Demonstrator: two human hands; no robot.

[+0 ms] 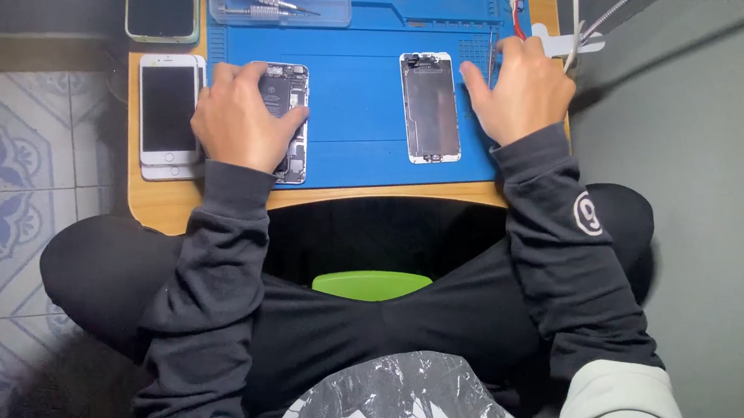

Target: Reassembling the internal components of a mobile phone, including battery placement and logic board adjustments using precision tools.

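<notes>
Left hand [241,124] rests flat, ungripping, on opened phone body [286,123], centre-left; right hand [523,88] reaching tweezers [491,55], grip unclear; detached screen [430,107], long axis vertical, just left of it

left hand [239,123]: palm down, fingers curled | right hand [523,88]: palm down, fingers spread forward
</notes>
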